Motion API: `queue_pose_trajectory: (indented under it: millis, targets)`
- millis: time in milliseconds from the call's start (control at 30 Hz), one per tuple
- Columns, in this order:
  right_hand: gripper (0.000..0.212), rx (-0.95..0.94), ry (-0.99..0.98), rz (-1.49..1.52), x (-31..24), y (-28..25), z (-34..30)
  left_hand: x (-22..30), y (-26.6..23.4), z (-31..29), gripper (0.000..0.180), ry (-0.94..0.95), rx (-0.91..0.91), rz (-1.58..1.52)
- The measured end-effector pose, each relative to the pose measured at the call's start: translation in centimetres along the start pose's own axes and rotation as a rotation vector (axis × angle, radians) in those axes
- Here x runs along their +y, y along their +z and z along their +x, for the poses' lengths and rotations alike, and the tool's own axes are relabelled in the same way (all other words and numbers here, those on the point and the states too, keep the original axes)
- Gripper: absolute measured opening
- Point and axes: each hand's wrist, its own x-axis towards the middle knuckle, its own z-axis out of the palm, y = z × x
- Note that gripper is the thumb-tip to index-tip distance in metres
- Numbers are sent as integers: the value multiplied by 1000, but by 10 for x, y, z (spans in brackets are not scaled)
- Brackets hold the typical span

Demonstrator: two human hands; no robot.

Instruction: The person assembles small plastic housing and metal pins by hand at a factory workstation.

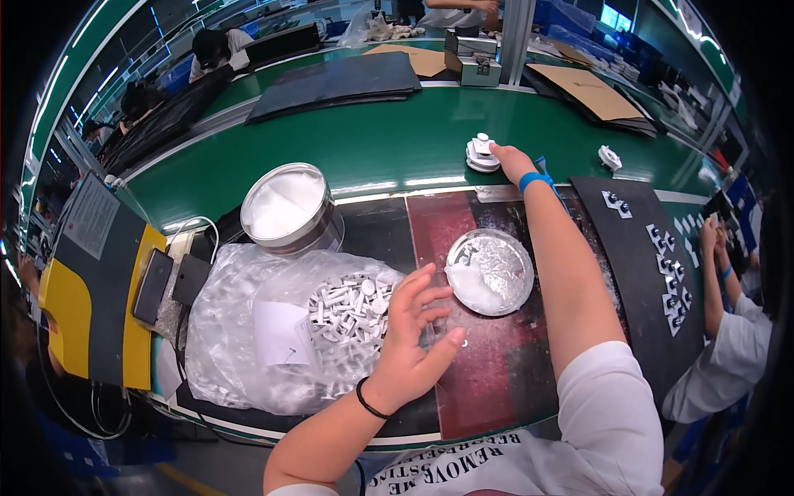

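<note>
My right hand [514, 163], with a blue band at the wrist, reaches far out over the green belt. Its fingertips grip the edge of a white round plastic part [482, 155] with a small knob on top. Closer in, my left hand [416, 343] hovers with fingers spread and nothing in them. Beside it lies a clear plastic bag [227, 331] of small white stemmed pieces [356, 307], with a paper slip [281, 333] on it. Right of that hand is a round metal lid [506, 269] holding a white pad [480, 288].
A round metal tin [285, 207] with white sheet inside stands behind the bag. Phone-like devices [153, 287] lie left. Another white part [609, 158] sits on the belt [397, 140]. Small white-and-dark pieces [672, 285] cover a black board [616, 248]. A co-worker [732, 331] works at right.
</note>
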Motion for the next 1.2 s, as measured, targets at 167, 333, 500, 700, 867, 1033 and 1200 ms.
queue_pose_trajectory:
  millis: [167, 333, 500, 700, 867, 1033, 1200]
  targets:
    - [56, 58, 198, 380, -10, 0, -15, -3, 0, 0, 64, 17, 7, 1]
    - [38, 3, 40, 301, 4, -12, -30, -2, 2, 2, 61, 13, -3, -6]
    - [27, 118, 5, -44, 28, -52, -40, 0, 5, 1, 61, -19, -32, 18]
    - [28, 385, 226, -552, 102, -91, -34, 5, 10, -6, 59, 84, -94, 184]
    - [36, 271, 489, -677, 128, -105, -25, 7, 11, -3, 52, 117, -159, 346]
    - [36, 192, 482, -603, 117, -101, -13, 16, 9, 0, 44, 64, -189, 349]
    - [32, 271, 379, -569, 98, -106, -18, 16, 10, 4, 41, 86, -201, 398]
